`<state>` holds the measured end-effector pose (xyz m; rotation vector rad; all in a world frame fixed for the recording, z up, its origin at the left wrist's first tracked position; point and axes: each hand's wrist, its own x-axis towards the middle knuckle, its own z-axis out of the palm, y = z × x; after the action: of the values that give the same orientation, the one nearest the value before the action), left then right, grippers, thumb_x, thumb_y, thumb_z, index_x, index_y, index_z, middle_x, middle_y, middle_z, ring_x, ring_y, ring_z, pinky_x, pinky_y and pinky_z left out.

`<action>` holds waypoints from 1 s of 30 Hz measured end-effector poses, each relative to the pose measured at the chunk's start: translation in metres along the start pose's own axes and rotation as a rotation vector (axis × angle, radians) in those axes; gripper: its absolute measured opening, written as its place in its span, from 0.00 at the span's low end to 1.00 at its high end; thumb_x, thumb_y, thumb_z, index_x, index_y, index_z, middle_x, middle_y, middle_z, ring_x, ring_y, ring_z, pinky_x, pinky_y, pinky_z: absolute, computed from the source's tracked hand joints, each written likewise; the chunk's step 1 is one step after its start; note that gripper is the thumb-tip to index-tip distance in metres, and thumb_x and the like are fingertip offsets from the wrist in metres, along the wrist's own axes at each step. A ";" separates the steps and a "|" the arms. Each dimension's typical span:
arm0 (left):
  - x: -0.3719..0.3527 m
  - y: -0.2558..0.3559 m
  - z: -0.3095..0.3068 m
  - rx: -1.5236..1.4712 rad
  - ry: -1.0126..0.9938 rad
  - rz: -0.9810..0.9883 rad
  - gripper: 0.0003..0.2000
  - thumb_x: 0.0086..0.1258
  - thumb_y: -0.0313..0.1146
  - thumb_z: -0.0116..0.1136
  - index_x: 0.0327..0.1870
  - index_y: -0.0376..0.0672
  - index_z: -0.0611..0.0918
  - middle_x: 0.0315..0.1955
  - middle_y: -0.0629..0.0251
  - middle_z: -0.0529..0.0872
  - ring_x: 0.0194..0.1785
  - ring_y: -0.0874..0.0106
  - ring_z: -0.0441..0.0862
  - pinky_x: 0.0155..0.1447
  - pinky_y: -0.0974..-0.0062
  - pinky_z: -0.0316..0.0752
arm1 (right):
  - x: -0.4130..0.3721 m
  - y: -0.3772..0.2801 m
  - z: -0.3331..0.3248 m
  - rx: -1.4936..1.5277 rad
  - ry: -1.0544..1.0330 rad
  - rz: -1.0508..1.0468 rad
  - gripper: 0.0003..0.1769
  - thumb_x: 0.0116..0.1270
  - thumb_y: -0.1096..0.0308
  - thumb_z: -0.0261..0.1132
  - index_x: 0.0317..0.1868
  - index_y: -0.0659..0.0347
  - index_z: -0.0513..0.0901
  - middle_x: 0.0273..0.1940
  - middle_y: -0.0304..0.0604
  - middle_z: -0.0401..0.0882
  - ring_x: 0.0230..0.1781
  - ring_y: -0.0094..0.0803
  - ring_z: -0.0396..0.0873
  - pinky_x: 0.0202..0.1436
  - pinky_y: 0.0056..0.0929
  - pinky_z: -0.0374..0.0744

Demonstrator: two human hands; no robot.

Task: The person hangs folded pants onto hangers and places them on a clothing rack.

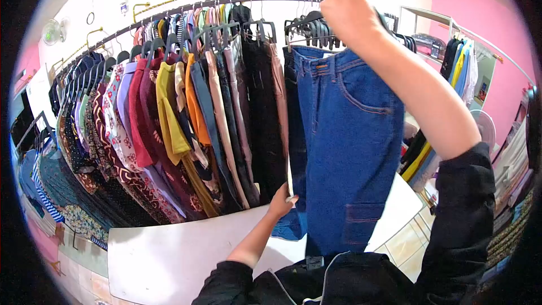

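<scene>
A pair of blue denim jeans [350, 130] hangs upright in front of me, with a stitched front pocket and a cargo pocket on the leg. Above its waistband my right hand [353, 20] is closed in a fist at rail height, on what appears to be the hanger; the hook is hidden behind my fingers. Lower down, my left hand [280, 202] is closed at the edge of darker denim beside the jeans' left side. Its fingertips are partly hidden. Black trousers [261, 107] hang just left of the jeans. Several black hangers [313, 25] crowd behind the waistband.
A long black rail [192, 8] carries many shirts and trousers, among them a mustard shirt [169, 116]. Below them stands a white panel [175, 260]. Another clothes rack [480, 51] is at the right, near a pink wall [480, 8]. A fan [52, 31] is at the far left.
</scene>
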<state>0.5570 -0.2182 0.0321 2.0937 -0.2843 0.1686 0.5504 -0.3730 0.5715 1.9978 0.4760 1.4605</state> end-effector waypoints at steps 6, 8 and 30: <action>-0.117 -0.121 -0.031 0.212 0.410 -0.368 0.33 0.62 0.50 0.61 0.61 0.34 0.70 0.57 0.42 0.73 0.62 0.48 0.68 0.66 0.59 0.63 | 0.075 -0.038 0.071 -0.053 0.013 0.114 0.05 0.53 0.73 0.63 0.26 0.56 0.86 0.29 0.44 0.85 0.33 0.35 0.86 0.34 0.30 0.83; -0.169 -0.147 -0.035 0.415 0.441 -0.684 0.34 0.61 0.51 0.59 0.62 0.35 0.69 0.60 0.48 0.70 0.67 0.52 0.62 0.70 0.54 0.53 | 0.097 -0.044 0.102 -0.053 0.037 0.162 0.05 0.54 0.73 0.63 0.26 0.56 0.86 0.29 0.44 0.85 0.32 0.35 0.86 0.34 0.29 0.83; -0.235 -0.129 -0.052 0.707 0.476 -0.522 0.28 0.59 0.42 0.55 0.61 0.39 0.70 0.64 0.50 0.67 0.71 0.53 0.56 0.73 0.49 0.44 | 0.046 -0.139 0.189 0.117 0.024 0.137 0.15 0.59 0.67 0.57 0.43 0.60 0.86 0.61 0.51 0.72 0.70 0.43 0.59 0.73 0.57 0.48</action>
<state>0.3657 -0.0780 -0.1027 2.6412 0.7003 0.4940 0.7527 -0.2906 0.4742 2.1428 0.4519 1.5735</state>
